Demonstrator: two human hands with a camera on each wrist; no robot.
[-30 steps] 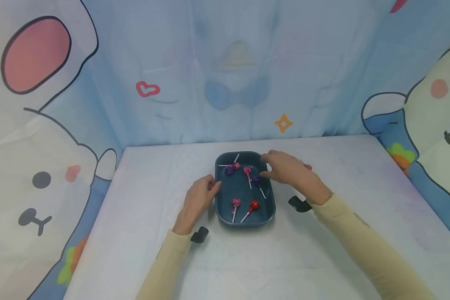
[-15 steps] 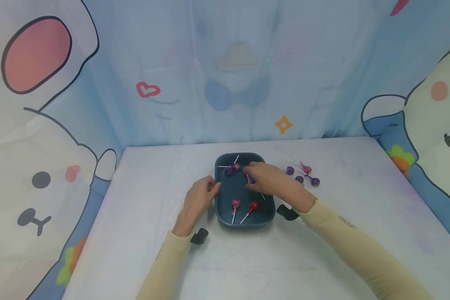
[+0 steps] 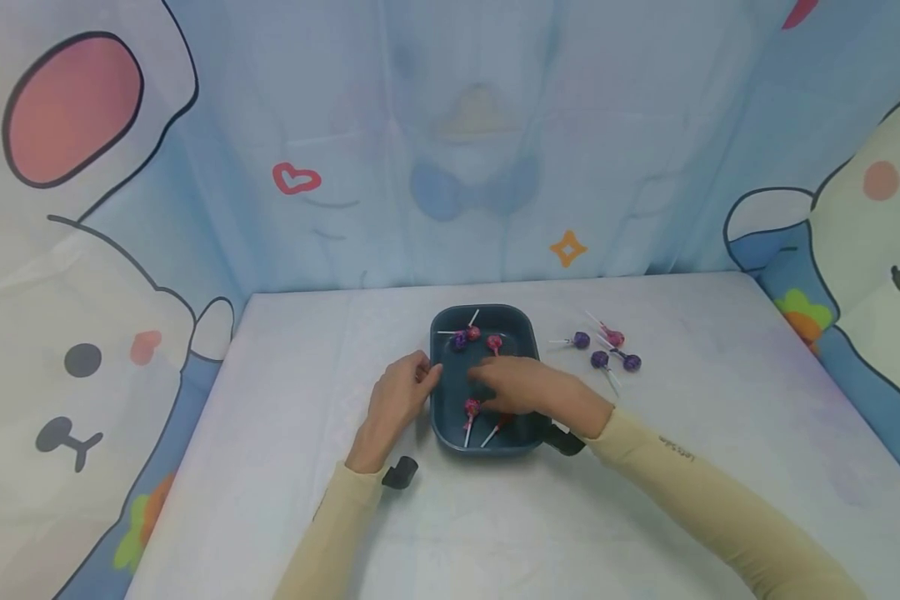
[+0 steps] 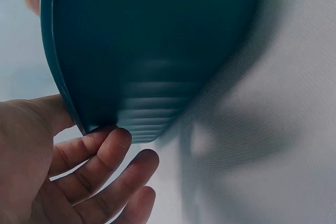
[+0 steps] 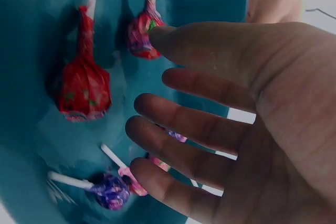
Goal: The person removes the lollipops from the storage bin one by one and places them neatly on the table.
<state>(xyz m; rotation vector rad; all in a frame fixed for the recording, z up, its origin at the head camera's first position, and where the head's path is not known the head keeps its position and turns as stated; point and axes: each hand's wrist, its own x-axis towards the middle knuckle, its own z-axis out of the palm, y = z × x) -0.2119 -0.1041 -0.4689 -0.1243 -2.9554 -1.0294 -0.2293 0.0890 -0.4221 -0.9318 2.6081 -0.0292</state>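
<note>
My left hand (image 3: 399, 396) pinches the left rim of a dark teal tray (image 3: 453, 387), thumb over the edge and fingertips against the outer wall (image 4: 152, 108). Inside the tray my right hand (image 3: 528, 386) hovers palm down, fingers spread and loosely bent, holding nothing. Its thumb tip overlaps a pink lollipop (image 5: 140, 43) in the right wrist view. Beside that one lies a red lollipop (image 5: 84, 93), partly covered by the hand in the head view. A purple lollipop (image 5: 111, 191) lies on the tray floor too. Another pink lollipop (image 3: 494, 342) shows beyond the right hand.
Several loose lollipops (image 3: 600, 358) lie on the white tabletop (image 3: 307, 358) right of the tray. A purple lollipop (image 3: 459, 340) and a pinkish-red one (image 3: 473, 332) sit at the tray's far end. A printed cloth (image 3: 472, 242) hangs behind the table.
My right hand has come from the tray's far right rim inward and then toward the near end, uncovering the loose lollipops on the table. My left hand stays at the rim.
</note>
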